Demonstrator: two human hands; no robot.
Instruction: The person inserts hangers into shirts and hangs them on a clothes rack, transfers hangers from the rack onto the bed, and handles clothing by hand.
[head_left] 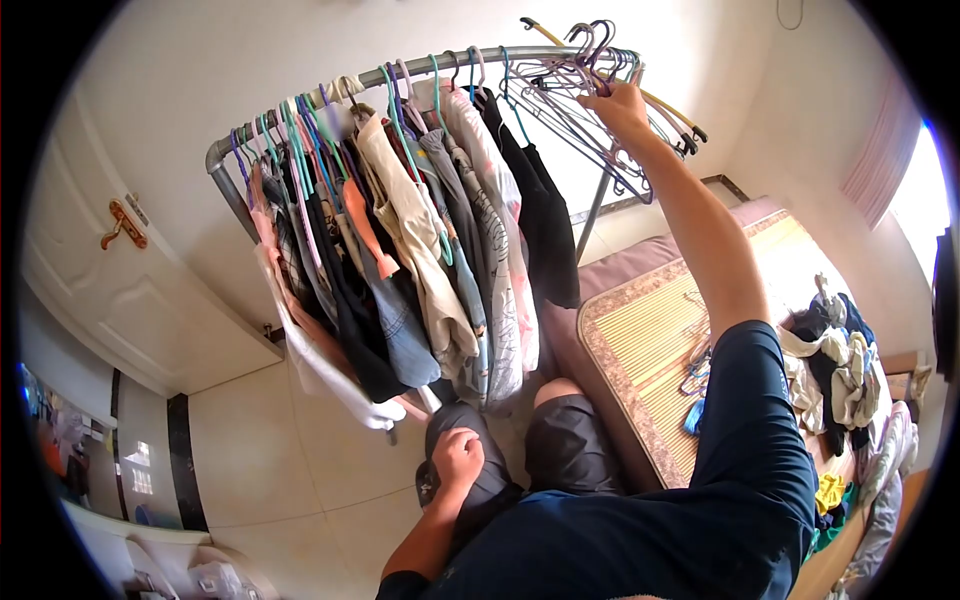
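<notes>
My right hand [620, 110] reaches up to the right end of the clothes rack [395, 72], its fingers closed around purple clothes hangers [596, 50]. Below and beside that hand hang several bare hangers [570, 110], bunched together at the rail's end. Down at my left thigh, my left hand [458, 456] rests in a loose fist, and nothing shows in it. Left of the bare hangers, a black garment [530, 190] and a patterned light shirt [490, 200] hang close together with many other clothes.
A bed with a bamboo mat [640, 330] stands to the right. On it lie loose hangers [697, 365] and a pile of clothes [830, 350]. A white door [120, 250] with a handle is at the left, beside the tiled floor [260, 450].
</notes>
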